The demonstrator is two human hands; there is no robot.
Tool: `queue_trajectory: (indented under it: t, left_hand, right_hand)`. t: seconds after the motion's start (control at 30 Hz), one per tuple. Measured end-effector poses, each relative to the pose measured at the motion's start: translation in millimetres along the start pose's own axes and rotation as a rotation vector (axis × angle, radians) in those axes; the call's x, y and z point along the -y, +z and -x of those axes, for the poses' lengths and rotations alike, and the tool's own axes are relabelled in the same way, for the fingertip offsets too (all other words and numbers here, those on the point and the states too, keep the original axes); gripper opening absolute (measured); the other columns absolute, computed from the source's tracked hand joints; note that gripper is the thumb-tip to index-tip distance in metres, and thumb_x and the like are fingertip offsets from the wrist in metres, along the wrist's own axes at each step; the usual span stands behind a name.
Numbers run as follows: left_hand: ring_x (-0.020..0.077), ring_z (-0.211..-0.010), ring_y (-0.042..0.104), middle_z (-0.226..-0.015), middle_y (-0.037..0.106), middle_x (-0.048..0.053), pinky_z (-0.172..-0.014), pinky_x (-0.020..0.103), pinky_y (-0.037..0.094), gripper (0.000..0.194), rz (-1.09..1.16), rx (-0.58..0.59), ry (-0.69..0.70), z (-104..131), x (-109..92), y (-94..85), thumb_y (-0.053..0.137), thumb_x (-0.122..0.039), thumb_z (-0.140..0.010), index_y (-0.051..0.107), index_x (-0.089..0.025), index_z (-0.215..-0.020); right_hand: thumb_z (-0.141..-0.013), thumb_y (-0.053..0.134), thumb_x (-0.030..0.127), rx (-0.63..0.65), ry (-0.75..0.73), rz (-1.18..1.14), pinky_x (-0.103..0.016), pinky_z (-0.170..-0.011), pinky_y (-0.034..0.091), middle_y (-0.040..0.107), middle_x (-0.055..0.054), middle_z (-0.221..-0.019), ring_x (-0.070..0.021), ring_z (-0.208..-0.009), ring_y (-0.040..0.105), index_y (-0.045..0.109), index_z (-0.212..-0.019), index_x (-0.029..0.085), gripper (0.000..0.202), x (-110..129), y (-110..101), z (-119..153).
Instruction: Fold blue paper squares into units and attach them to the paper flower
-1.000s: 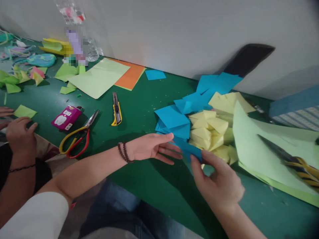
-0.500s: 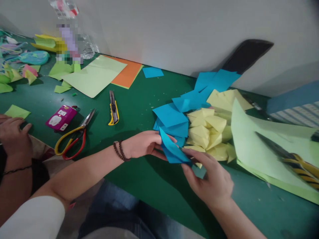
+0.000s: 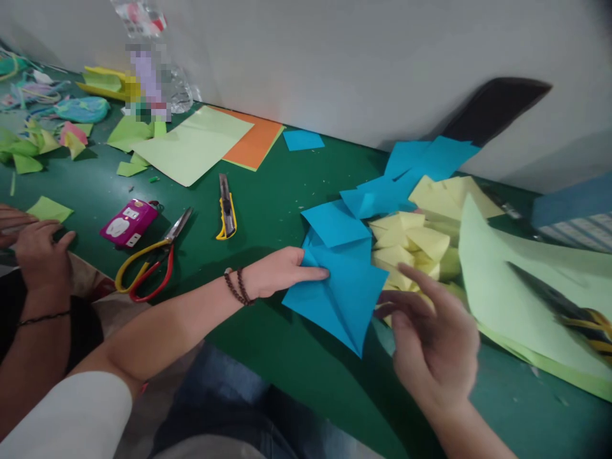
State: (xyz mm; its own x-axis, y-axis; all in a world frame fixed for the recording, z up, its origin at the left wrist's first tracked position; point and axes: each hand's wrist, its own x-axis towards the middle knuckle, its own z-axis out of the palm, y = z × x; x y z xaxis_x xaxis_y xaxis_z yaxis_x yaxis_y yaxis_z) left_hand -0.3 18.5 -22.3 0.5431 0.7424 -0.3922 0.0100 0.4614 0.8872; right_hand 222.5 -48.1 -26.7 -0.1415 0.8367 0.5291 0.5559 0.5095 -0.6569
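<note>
A blue square of paper (image 3: 342, 303) with a crease along its diagonal is pinched at its left corner by my left hand (image 3: 282, 271), thumb on top. Just to the right of the sheet is my right hand (image 3: 437, 338), its fingers apart and holding nothing; whether a fingertip touches the paper's edge I cannot tell. Behind the sheet lie more blue paper squares (image 3: 335, 223), partly hidden by it. Folded pale yellow paper pieces (image 3: 406, 236) are heaped beyond my right fingers.
Red-and-yellow-handled scissors (image 3: 148, 268), a yellow utility knife (image 3: 226, 210) and a purple power adapter (image 3: 129, 223) lie left. Black-and-yellow scissors (image 3: 568, 312) rest on green paper (image 3: 497, 274) at right. Another person's hands (image 3: 41, 248) are at far left, beside a bottle (image 3: 182, 92) farther back.
The blue paper was bent over between both hands; now it is opened out flat, held by my left hand alone. My right hand has let go and moved right.
</note>
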Motion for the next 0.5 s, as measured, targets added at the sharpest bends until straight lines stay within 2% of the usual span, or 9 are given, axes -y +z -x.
queue_trajectory:
  t: [0.1,0.17,0.3,0.4,0.5]
  left_hand:
    - [0.0183,-0.074,0.066,-0.070,0.066,0.002,-0.069,0.030,0.053,0.031,-0.033,0.002,0.004,1,-2,-2.8,0.076,-0.043,-0.074,0.063,-0.014,-0.073]
    - [0.0182,-0.075,0.066,-0.070,0.067,0.002,-0.070,0.030,0.053,0.032,-0.063,-0.024,0.018,2,-3,-2.5,0.077,-0.043,-0.073,0.062,-0.014,-0.073]
    - [0.0181,-0.076,0.066,-0.077,0.069,0.003,-0.073,0.031,0.054,0.031,-0.065,0.048,0.023,5,-8,-1.3,0.079,-0.041,-0.070,0.064,-0.015,-0.075]
    - [0.0187,-0.083,0.066,-0.087,0.071,0.003,-0.078,0.032,0.053,0.027,-0.118,0.144,0.038,12,-15,-3.8,0.079,-0.034,-0.069,0.067,-0.016,-0.085]
    - [0.0205,-0.083,0.065,-0.091,0.071,0.003,-0.073,0.030,0.051,0.040,-0.363,0.103,0.075,19,-20,-7.3,0.082,-0.034,-0.065,0.067,-0.017,-0.098]
  right_hand:
    - [-0.081,0.055,0.000,0.024,-0.390,0.257,-0.031,-0.064,0.059,0.044,-0.010,-0.148,-0.0170,-0.084,0.069,0.054,-0.130,0.033,0.059,-1,-3,-5]
    - [-0.080,0.057,0.000,0.094,-0.539,0.424,-0.033,-0.066,0.058,0.050,-0.010,-0.143,-0.0179,-0.084,0.068,0.062,-0.120,0.030,0.051,0,-6,-6]
    - [-0.083,0.054,0.004,0.230,-0.605,0.467,-0.035,-0.069,0.057,0.070,-0.008,-0.116,-0.0191,-0.081,0.066,0.066,-0.109,0.026,0.037,2,-11,-5]
    - [-0.086,0.055,0.012,0.236,-0.614,0.427,-0.035,-0.072,0.055,0.075,-0.006,-0.108,-0.0189,-0.081,0.066,0.066,-0.111,0.025,0.030,-3,-12,-3]
    - [-0.085,0.063,0.021,0.264,-0.596,0.387,-0.036,-0.075,0.053,0.075,-0.005,-0.109,-0.0198,-0.086,0.066,0.065,-0.112,0.025,0.027,-7,-10,3]
